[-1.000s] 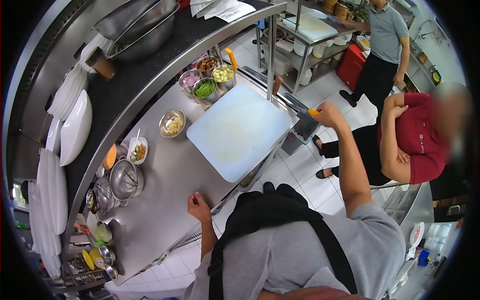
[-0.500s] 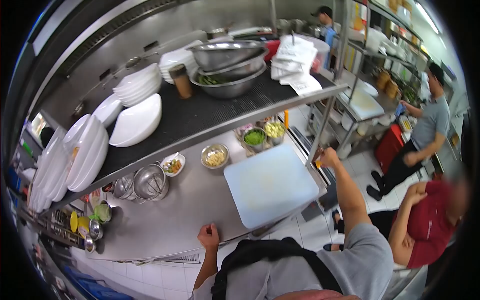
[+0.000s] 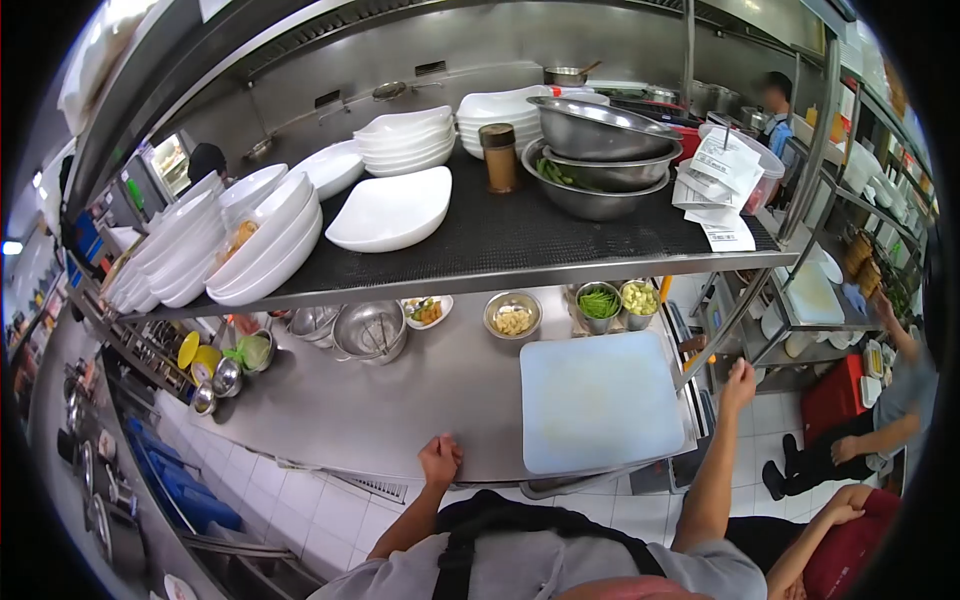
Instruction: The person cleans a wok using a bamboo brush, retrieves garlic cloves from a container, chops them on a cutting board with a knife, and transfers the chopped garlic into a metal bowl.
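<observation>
My left hand (image 3: 440,460) is curled into a loose fist at the front edge of the steel counter (image 3: 400,420), with nothing visible in it. Right of the blue-white cutting board (image 3: 600,400), my right hand (image 3: 738,384) is raised with its fingers drawn together, and I see nothing held there. An orange-handled item (image 3: 700,362) is by the rack post, a short way left of that hand. Behind the board stand a bowl of chopped greens (image 3: 598,305), a bowl of pale yellow-green pieces (image 3: 638,298) and a bowl of peeled cloves (image 3: 513,316).
A shelf (image 3: 500,272) crosses above the counter, bearing white dishes (image 3: 390,210), stacked steel bowls (image 3: 600,150) and paper slips (image 3: 720,185). A pot with a whisk (image 3: 370,332) stands left. At right are a person in grey (image 3: 905,410) and a person in red (image 3: 850,545).
The view has swung left and levelled. My right hand has come away from the orange item at the rack post and lowered. My left hand stays in a fist at the counter edge.
</observation>
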`<action>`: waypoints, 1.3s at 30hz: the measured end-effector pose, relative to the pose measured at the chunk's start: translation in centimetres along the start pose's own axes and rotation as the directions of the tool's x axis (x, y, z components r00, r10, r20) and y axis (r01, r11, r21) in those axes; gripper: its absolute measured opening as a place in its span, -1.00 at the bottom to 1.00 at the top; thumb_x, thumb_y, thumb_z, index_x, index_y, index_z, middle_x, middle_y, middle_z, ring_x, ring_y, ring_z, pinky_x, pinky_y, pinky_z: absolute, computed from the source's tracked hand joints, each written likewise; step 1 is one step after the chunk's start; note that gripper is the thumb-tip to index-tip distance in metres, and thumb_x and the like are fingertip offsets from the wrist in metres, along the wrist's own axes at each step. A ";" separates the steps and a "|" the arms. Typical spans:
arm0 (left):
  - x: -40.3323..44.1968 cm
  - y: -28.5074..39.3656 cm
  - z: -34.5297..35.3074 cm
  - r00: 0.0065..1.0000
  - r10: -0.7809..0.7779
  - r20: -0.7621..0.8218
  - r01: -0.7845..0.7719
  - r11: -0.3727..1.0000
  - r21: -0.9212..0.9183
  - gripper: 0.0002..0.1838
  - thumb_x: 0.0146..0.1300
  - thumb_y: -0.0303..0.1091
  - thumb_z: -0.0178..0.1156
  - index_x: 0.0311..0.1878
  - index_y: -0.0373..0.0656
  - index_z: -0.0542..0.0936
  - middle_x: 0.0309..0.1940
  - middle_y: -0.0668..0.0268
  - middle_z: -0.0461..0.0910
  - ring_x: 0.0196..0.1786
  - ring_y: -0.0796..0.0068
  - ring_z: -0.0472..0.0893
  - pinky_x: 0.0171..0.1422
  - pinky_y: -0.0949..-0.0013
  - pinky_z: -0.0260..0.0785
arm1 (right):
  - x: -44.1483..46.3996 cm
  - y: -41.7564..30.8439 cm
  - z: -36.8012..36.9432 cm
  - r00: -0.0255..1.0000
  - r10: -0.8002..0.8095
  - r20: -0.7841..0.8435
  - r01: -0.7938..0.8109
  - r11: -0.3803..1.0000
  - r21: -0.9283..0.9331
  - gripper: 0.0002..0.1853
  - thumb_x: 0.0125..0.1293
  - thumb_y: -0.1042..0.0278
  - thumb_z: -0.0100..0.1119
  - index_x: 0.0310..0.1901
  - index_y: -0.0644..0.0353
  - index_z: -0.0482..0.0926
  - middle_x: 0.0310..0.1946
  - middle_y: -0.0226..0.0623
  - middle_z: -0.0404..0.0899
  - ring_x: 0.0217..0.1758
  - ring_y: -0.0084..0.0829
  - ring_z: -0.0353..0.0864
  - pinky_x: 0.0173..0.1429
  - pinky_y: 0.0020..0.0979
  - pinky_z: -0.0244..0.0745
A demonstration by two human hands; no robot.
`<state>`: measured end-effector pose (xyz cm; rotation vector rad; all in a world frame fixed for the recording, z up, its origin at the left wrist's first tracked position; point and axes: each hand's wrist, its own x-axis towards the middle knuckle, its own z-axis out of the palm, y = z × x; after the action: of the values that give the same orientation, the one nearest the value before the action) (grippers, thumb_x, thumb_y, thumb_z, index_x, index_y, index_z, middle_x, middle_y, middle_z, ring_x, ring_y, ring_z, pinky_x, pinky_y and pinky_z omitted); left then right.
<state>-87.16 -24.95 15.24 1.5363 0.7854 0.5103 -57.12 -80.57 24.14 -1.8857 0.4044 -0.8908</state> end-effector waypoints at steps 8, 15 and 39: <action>0.3 3.8 4.8 0.820 -0.365 0.440 0.492 0.844 -0.215 -0.35 0.55 0.25 0.02 -0.50 -0.11 0.52 -0.80 0.42 0.28 -0.78 0.58 0.22 -0.68 0.42 0.02 | -25.3 -12.4 -2.1 0.475 0.004 0.880 -0.430 0.873 0.228 -0.82 0.49 0.42 0.21 -0.04 0.32 0.72 -0.32 -0.32 0.71 -0.26 -0.55 0.67 -0.13 -0.48 0.64; 3.3 11.3 8.1 0.701 -0.112 0.704 0.456 0.830 -0.321 -0.34 0.61 0.23 -0.09 -0.44 -0.14 0.54 -0.71 0.42 0.35 -0.71 0.62 0.24 -0.64 0.49 0.01 | -36.4 -13.7 -2.3 0.150 0.074 0.986 -0.568 0.823 0.025 -0.73 0.49 0.35 0.30 0.11 0.30 0.68 -0.21 -0.34 0.74 -0.24 -0.58 0.67 -0.08 -0.48 0.65; -26.1 -3.9 14.8 -0.216 -0.698 0.682 0.595 0.460 0.659 -0.27 0.55 0.35 -0.24 0.12 -0.20 0.55 -0.22 0.02 0.67 -0.21 0.17 0.67 -0.11 0.14 0.60 | -46.1 -10.3 -24.3 0.795 0.311 0.520 -0.313 0.946 -0.086 -0.82 0.35 0.42 0.41 -0.06 0.27 0.76 -0.35 -0.24 0.76 -0.30 -0.54 0.69 -0.19 -0.39 0.62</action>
<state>-94.62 -54.23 12.82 0.8957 0.4653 -1.3244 -107.05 -62.76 20.72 -1.8939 0.3543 -0.1283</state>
